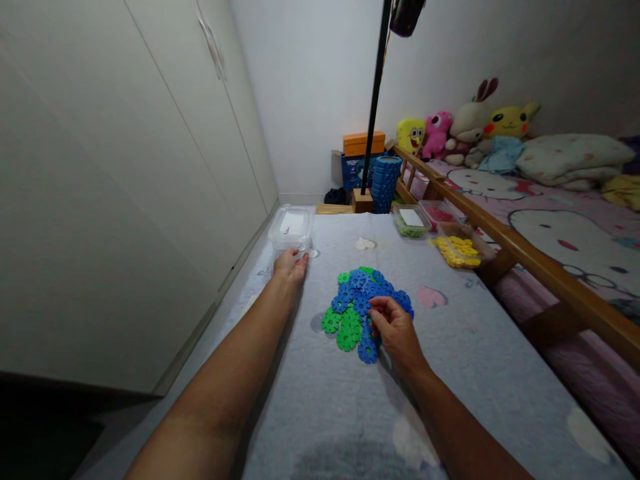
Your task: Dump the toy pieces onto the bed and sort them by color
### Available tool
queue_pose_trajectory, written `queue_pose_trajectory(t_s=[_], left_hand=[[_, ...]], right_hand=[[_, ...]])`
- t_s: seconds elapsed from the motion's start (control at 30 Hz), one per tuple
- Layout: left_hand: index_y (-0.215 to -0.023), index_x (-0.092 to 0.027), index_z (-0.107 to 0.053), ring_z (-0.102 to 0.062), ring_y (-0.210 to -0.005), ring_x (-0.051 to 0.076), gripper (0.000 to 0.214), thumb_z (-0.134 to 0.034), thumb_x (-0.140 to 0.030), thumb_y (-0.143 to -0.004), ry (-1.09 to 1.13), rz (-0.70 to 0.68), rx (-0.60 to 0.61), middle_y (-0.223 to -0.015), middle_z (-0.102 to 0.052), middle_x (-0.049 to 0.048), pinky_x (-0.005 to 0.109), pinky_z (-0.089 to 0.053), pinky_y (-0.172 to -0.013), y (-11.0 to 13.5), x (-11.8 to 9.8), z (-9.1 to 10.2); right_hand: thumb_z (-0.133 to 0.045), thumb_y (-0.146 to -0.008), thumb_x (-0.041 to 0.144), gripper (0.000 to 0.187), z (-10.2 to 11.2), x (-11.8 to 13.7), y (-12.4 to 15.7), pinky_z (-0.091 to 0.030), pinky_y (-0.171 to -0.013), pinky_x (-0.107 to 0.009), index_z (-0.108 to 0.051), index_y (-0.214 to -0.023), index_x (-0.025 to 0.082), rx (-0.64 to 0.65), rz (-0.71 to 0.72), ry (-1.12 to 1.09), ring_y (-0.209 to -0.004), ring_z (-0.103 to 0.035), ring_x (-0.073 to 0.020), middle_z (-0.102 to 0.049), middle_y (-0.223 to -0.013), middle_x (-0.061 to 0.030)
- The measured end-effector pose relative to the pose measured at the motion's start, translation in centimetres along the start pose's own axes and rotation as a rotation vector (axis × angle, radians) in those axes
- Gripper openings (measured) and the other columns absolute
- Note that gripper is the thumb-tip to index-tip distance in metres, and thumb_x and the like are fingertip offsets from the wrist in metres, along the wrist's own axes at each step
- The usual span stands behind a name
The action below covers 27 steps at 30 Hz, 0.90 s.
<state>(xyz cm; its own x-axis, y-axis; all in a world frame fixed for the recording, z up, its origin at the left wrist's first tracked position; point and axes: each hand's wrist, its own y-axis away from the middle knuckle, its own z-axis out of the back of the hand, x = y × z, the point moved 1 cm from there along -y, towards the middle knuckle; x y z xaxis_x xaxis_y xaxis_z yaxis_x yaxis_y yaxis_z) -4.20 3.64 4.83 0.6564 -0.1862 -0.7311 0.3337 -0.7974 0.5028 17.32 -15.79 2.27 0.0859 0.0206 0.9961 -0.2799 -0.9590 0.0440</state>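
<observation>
On the cloth-covered table lies a loose pile of blue snowflake building discs (360, 287), with green snowflake discs (347, 330) mixed in at its near left and far edge. My right hand (395, 327) is over the pile's right side, thumb and forefinger pinched at a blue disc. Farther off to the left, my left hand (291, 265) has its fingers closed at the near edge of a clear plastic box (291, 230). A white paper shows on that box. The fingertips there are partly hidden.
At the table's far right stand clear boxes of green discs (411, 222), red or pink pieces (439, 213) and yellow discs (460, 250). A wooden bed rail (505, 250) borders the right side, a white cabinet (150, 167) the left. A black pole (374, 100) rises behind the table.
</observation>
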Motion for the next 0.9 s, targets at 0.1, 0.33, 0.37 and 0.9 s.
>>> queue_pose_trajectory(t_s=[0.1,0.33,0.37,0.9], left_hand=[[-0.094,-0.017,-0.058,-0.064,-0.069,0.011,0.024,-0.066,-0.003,-0.077,0.011,0.020,-0.055,-0.085,-0.059,0.0028,0.021,-0.058,-0.062,-1.0,-0.5,-0.5],[-0.092,-0.018,-0.057,-0.062,-0.068,0.010,0.017,-0.062,-0.003,-0.084,0.009,0.034,-0.112,-0.080,-0.056,0.0004,0.019,-0.057,-0.062,-2.1,-0.8,-1.9],[-0.091,-0.018,-0.057,-0.062,-0.066,0.010,0.017,-0.062,-0.004,-0.084,0.002,0.037,-0.117,-0.079,-0.056,0.0002,0.019,-0.056,-0.061,-2.2,-0.8,-2.0],[-0.100,-0.010,-0.066,-0.066,-0.069,0.013,0.012,-0.062,-0.014,-0.090,-0.070,-0.011,-0.096,-0.079,-0.065,0.0050,0.024,-0.057,-0.061,-4.0,0.3,-3.4]], right_hand=[[-0.075,-0.071,0.042,0.029,0.0,0.0,0.0,-0.045,-0.048,-0.024,-0.068,-0.090,0.022,-0.003,-0.001,0.004,-0.057,-0.056,-0.0133,-0.061,-0.070,0.0018],[-0.075,-0.072,0.040,0.027,0.0,0.1,0.1,-0.045,-0.050,-0.025,-0.068,-0.090,0.022,-0.020,-0.002,0.012,-0.057,-0.055,-0.0131,-0.061,-0.070,0.0016],[-0.075,-0.072,0.041,0.027,0.0,0.1,0.1,-0.045,-0.050,-0.025,-0.068,-0.090,0.022,-0.017,-0.003,0.013,-0.057,-0.056,-0.0132,-0.062,-0.071,0.0016],[-0.074,-0.074,0.041,0.025,0.0,-0.3,0.1,-0.044,-0.051,-0.025,-0.068,-0.091,0.023,0.008,0.000,0.027,-0.057,-0.055,-0.0132,-0.060,-0.070,0.0020]])
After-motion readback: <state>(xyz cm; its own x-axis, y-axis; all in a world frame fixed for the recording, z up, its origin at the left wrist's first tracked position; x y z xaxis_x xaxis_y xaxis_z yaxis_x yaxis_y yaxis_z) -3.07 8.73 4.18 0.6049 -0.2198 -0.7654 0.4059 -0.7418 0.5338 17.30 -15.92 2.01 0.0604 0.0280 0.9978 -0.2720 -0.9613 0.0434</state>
